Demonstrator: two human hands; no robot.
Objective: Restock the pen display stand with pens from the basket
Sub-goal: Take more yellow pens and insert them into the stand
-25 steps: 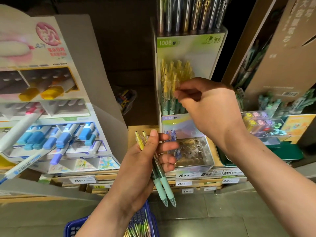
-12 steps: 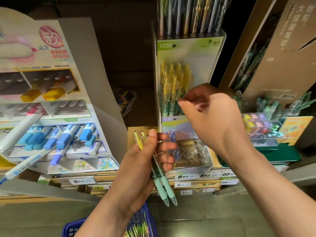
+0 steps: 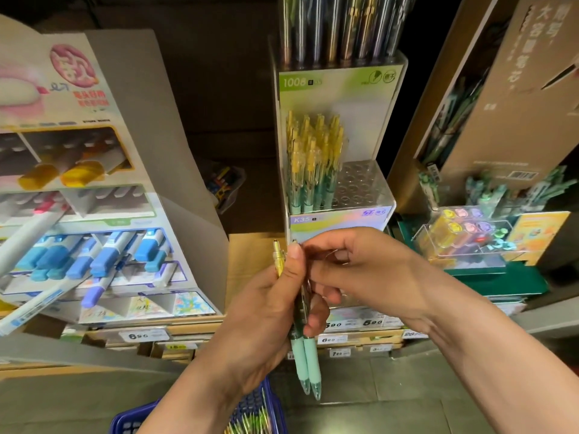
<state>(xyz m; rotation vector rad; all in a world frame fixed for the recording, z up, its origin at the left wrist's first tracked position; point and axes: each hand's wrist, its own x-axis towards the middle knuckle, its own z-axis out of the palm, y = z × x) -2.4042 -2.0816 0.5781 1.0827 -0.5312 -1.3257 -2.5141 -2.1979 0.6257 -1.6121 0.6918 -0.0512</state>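
A clear tiered pen display stand (image 3: pixel 363 195) rises at the centre. Several yellow-topped, green-gripped pens (image 3: pixel 313 161) fill the left of its middle tier, and empty holes show on the right. In front of the stand my left hand (image 3: pixel 275 311) is shut on two matching pens (image 3: pixel 305 358), tips pointing down. My right hand (image 3: pixel 369 270) pinches the top end of one of those pens between thumb and fingers. The blue basket (image 3: pixel 253 411) with more pens sits at the bottom edge, partly hidden by my left forearm.
A cardboard display of blue and yellow highlighters (image 3: pixel 94 252) stands to the left. A tall brown box (image 3: pixel 517 89) and a clear tray of small coloured items (image 3: pixel 463 233) stand to the right. Price labels (image 3: pixel 144 335) line the shelf edge below.
My right hand has come down from the yellow-topped pens in the middle tier to the pens in my left hand and now pinches one at its top. The left hand has barely moved.
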